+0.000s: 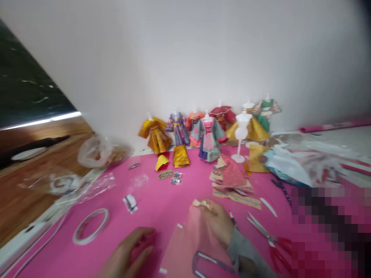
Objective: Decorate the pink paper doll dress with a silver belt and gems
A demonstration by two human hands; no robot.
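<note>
1. The head view shows a bench covered in bright pink (162,193), with a pale wall (179,54) rising behind it.
2. The right hand (217,222) is partly closed, its fingertips pinching a small cream piece (201,203) at the far end of the pink cloth (176,251).
3. The left hand (130,251) is at the near edge, left of the cloth and apart from it. It is half open, with curved fingers and a gap between thumb and fingers; nothing shows in its grasp.
4. The pink cloth lies in the near middle of the bench, widening toward the near edge, with small white tabs at its left side. A dark-rimmed looped object (213,264) overlaps its near part; what it is, I cannot tell.
5. To the right of the right hand are open scissors (265,233) with red handles, a slim white piece (268,207) and, just beside the hand, a dark pointed tool (233,219), blurred.
6. To the left lie a white tape roll (91,226) and a small black-and-white piece (130,204).
7. Beyond the right hand, a pile of pink and tan cloth (232,175) sits near a bare white dress form (242,131), which stands upright.
8. Small dressed forms (208,137) stand in a cluster along the far side, in yellow, purple, orange, red, green and mixed colours.
9. Clear plastic bags (94,150) lie at the far left, and bundled white and blue material (290,166) lies at the far right.
</note>
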